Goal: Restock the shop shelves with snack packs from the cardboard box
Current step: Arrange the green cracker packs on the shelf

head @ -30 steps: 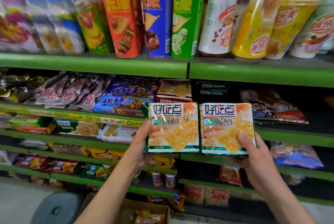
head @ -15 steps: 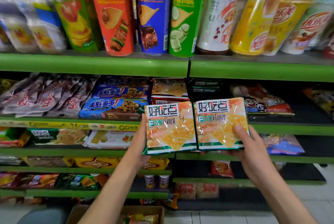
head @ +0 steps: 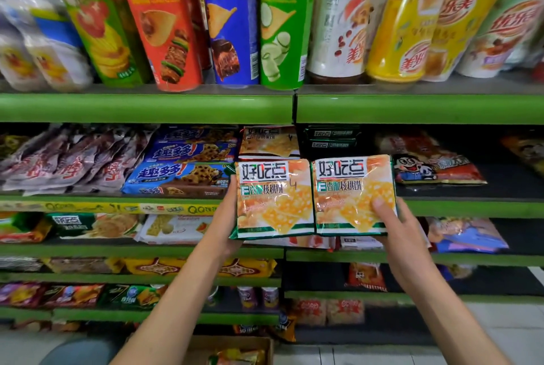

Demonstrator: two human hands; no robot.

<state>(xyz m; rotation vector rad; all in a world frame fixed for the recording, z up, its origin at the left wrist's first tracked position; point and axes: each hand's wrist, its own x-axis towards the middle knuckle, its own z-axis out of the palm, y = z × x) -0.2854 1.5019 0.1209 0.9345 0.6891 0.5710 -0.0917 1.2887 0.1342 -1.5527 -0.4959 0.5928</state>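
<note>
I hold two orange-and-green biscuit packs side by side in front of the shelves. My left hand (head: 228, 217) grips the left pack (head: 272, 200) by its left edge. My right hand (head: 400, 232) grips the right pack (head: 350, 191), thumb on its front. Just behind them, on the second shelf (head: 471, 207), lie more packs of the same kind (head: 269, 142) and dark green ones (head: 332, 138). The cardboard box (head: 232, 348) stands on the floor below, with a few packs inside.
Tall crisp tubes (head: 232, 17) and drink cups (head: 400, 26) stand on the top green shelf (head: 147, 107). Blue cookie packs (head: 182, 170) lie left of my packs, a red cartoon bag (head: 432, 167) to the right. Lower shelves hold more snacks. A grey stool (head: 79, 351) is at lower left.
Both packs have moved a little up and closer to the second shelf. The view has shifted slightly; the hands keep the same hold.
</note>
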